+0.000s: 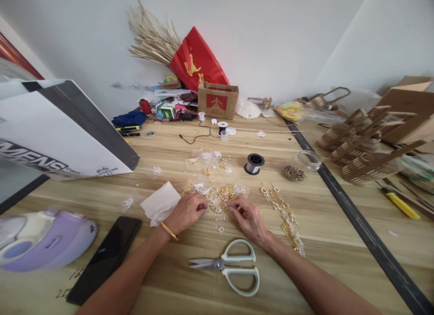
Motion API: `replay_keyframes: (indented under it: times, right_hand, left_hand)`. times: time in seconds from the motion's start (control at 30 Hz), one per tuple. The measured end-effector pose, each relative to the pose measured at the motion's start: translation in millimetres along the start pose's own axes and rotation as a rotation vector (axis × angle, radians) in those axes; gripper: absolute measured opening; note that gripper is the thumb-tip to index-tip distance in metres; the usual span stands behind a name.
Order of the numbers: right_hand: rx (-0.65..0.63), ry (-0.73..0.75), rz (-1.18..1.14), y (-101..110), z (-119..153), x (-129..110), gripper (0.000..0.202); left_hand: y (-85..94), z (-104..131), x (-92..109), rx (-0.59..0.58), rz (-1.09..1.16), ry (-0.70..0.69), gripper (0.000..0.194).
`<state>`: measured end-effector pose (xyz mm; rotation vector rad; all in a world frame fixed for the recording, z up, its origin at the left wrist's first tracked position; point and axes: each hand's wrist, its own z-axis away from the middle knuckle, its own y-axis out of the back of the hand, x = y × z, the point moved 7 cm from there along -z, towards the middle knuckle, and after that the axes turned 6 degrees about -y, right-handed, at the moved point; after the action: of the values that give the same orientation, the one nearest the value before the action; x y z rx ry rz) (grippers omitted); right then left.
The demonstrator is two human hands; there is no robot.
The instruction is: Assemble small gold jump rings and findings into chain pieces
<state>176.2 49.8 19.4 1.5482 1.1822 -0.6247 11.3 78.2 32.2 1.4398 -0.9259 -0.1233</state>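
A pile of small gold and silver jewellery findings (219, 197) lies in the middle of the wooden table, partly on clear plastic bags. At its left edge is my left hand (190, 210), fingers curled and fingertips pressed together. My right hand (249, 217) is at the right edge, thumb and forefinger pinched. Whatever either pinch holds is too small to make out. Just below the pile, between the hands, rests a short silver chain with a ring (220, 225). White-handled scissors (222, 264) lie nearer me, blades pointing left. Right of my right hand are several gold and silver chains (283, 215).
A wire spool (254, 164) and a jar of beads (294, 172) stand behind the pile. White paper (161, 202), a black phone (105, 258) and a purple device (50, 240) lie left. Small woven baskets (359, 147) and a yellow-handled tool (402, 204) are at right.
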Motion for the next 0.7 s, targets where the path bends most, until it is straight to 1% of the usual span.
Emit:
replay_keyframes:
  times: [0.17, 0.37, 0.5, 0.7]
  right_hand:
    - [-0.011, 0.002, 0.016, -1.3, 0.5, 1.5, 0.011]
    - [-0.011, 0.009, 0.022, -1.4, 0.5, -0.2, 0.011]
    - [-0.004, 0.013, 0.027, -1.6, 0.6, 0.9, 0.011]
    - [-0.015, 0.005, 0.029, -2.0, 0.7, 1.1, 0.011]
  left_hand:
    - [-4.3, -0.7, -0.6, -0.035, -0.015, 0.034, 0.013]
    - [-6.4, -0.8, 0.4, 0.025, -0.014, -0.020, 0.015]
    - [-8.1, -0.5, -1.1, 0.014, 0.021, -0.024, 0.015]
    - [-5.7, -1.0, -3.0, 0.000, 0.063, 0.011, 0.015]
